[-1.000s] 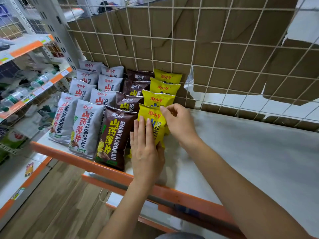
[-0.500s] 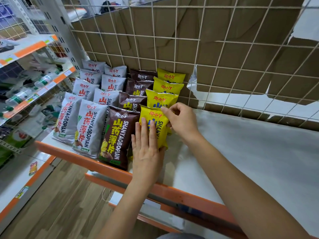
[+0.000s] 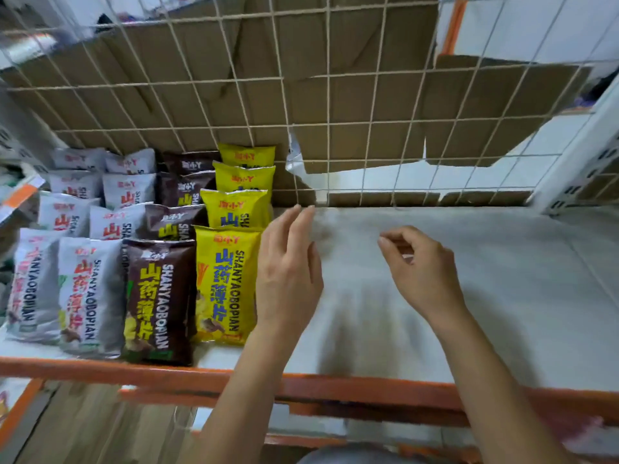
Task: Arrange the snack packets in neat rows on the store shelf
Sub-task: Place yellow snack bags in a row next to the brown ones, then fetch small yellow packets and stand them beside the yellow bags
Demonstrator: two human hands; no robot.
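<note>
White store shelf board (image 3: 435, 296) with orange front rail (image 3: 335, 385), viewed from above and in front. Across the 9 o'clock portion of the board, four columns of packets running from the rail toward 12 o'clock, each packet overlapping the one behind it.

From 9 toward 3 o'clock:
- two columns of silver-white foil snack packets (image 3: 90, 296);
- one column of dark brown foil snack packets (image 3: 157, 299);
- one column of four yellow foil snack packets (image 3: 224, 283).

Frontmost packets lying flat, lower edges near the rail, print reading sideways.

Left hand (image 3: 288, 272) just at 3 o'clock of the frontmost yellow packet, fingers straight and pointing toward 12 o'clock, grip spread and empty; contact with the packet's edge not discernible. Right hand (image 3: 422, 269) farther toward 3 o'clock, apart from the left hand and over bare board, fingers loosely curled toward the thumb, grip relaxed with nothing in it.

Closing the shelf at 12 o'clock, pale wire mesh back panel (image 3: 328, 123), backed by torn brown cardboard sheets (image 3: 368, 45). Below the rail at 7 o'clock, wooden floor (image 3: 83, 430). Slight motion blur throughout.
</note>
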